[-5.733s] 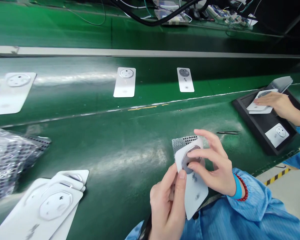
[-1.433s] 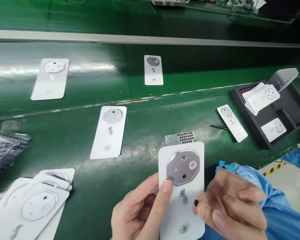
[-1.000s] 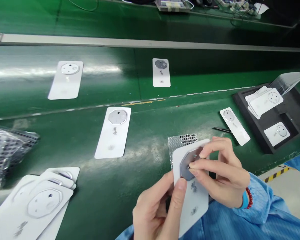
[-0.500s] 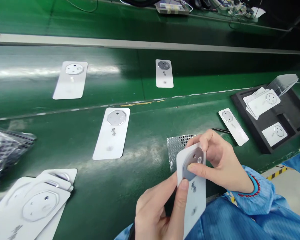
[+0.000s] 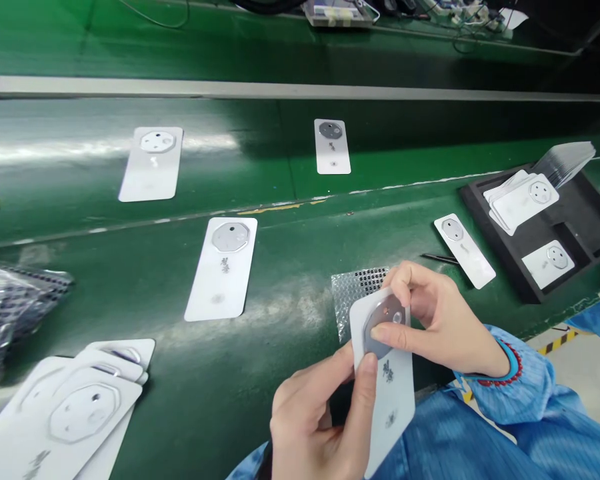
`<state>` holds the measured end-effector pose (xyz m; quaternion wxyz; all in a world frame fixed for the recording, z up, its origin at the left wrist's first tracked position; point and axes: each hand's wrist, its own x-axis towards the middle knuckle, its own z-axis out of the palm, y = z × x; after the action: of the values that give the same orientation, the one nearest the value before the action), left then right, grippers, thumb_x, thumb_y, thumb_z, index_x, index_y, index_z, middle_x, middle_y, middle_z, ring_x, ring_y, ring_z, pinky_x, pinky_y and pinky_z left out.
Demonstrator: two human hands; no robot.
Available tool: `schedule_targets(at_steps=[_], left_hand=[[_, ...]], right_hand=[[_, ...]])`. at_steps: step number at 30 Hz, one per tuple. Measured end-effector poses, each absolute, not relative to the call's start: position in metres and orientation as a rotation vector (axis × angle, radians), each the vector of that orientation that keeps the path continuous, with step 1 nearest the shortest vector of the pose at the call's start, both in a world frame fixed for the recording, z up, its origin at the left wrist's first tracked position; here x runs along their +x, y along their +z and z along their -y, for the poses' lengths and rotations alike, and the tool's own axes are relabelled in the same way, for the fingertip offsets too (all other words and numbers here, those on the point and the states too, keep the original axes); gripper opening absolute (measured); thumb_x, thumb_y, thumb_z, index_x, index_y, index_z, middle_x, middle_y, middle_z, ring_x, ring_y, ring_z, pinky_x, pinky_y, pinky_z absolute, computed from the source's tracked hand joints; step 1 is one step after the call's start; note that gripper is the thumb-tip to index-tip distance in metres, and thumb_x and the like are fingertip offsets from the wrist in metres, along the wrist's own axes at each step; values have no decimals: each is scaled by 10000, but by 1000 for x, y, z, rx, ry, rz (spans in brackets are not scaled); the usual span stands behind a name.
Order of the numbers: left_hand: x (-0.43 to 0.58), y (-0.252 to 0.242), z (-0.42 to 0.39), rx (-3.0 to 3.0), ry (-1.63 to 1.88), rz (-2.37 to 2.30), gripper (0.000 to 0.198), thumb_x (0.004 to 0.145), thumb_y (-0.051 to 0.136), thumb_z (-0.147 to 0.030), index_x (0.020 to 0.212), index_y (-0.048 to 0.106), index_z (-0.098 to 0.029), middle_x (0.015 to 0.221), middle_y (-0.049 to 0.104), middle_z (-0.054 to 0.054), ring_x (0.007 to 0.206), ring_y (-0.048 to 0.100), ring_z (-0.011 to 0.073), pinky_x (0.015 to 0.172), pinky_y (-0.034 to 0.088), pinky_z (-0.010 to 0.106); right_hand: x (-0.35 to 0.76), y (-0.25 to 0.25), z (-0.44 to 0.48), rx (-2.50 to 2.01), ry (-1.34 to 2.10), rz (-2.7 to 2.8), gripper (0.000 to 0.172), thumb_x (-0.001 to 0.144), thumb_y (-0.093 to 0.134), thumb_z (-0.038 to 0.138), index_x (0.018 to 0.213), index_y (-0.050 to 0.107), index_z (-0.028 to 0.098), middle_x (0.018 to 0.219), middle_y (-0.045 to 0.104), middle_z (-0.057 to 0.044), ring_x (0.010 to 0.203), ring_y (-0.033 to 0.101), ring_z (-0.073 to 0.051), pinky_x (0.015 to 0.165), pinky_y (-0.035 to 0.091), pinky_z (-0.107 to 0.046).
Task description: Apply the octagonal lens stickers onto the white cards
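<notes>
A white phone back cover [image 5: 393, 393] with a grey octagonal camera ring is held upright and tilted in front of me. My left hand [image 5: 325, 413] pinches its left edge, thumb on the front just below the ring. My right hand [image 5: 430, 320] presses its thumb on the grey ring, fingers curled around the top right edge. Just behind the held cover lies a piece of bubble wrap [image 5: 347, 300] with rows of small black dots. To the right, another white back cover [image 5: 465, 250] rests partly over a thin black tool [image 5: 437, 258].
A black tray [image 5: 525, 280] at right holds several covers. A pile of covers [image 5: 85, 413] lies at lower left beside a clear plastic bag [image 5: 15, 300]. One cover [image 5: 223, 270] lies mid-table; others [image 5: 153, 163] lie on the green strip beyond. A person's blue sleeve [image 5: 597, 320] shows at right.
On the far green strip, the covers have shifted right, and another one has come into view at the left edge. Both hands keep nearly the same hold on the cover.
</notes>
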<state>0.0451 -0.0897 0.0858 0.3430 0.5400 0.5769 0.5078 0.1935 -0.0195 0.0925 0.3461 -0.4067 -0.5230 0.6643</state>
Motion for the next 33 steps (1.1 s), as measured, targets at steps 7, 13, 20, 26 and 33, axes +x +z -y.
schedule_targets(at_steps=[7,13,20,26,33], left_hand=[[45,80,97,1436,1307,-1602,165,794,659,-140,887,766,-224,577,669,-24,462,613,135,516,563,244],[43,83,91,1311,1257,-1523,150,780,660,-127,806,773,-222,546,662,-38,425,576,111,460,512,203],[40,85,79,1063,1176,-1414,121,797,664,-235,733,754,-184,517,617,-11,443,553,113,412,459,178],[39,76,75,1088,1177,-1593,230,771,700,-304,587,678,-169,422,496,-37,380,444,86,366,394,177],[42,65,76,980,1252,-1728,163,727,749,-327,718,745,-164,496,632,-18,402,527,107,372,438,184]], right_hand=[[196,97,24,-1055,1678,1411,300,774,729,160,726,436,200,805,501,27,659,475,-91,587,395,-230],[189,91,28,-1095,1555,1398,335,777,721,151,668,408,199,716,434,56,621,404,-79,566,345,-215],[189,90,28,-1051,1550,1477,168,868,603,133,763,490,199,925,560,9,762,507,-87,649,398,-207],[188,84,35,-1029,1600,1399,130,873,607,147,933,518,222,928,586,5,721,546,-89,610,439,-201],[184,64,44,-923,1722,1080,531,820,691,153,1266,424,260,935,668,-4,767,652,-113,677,518,-221]])
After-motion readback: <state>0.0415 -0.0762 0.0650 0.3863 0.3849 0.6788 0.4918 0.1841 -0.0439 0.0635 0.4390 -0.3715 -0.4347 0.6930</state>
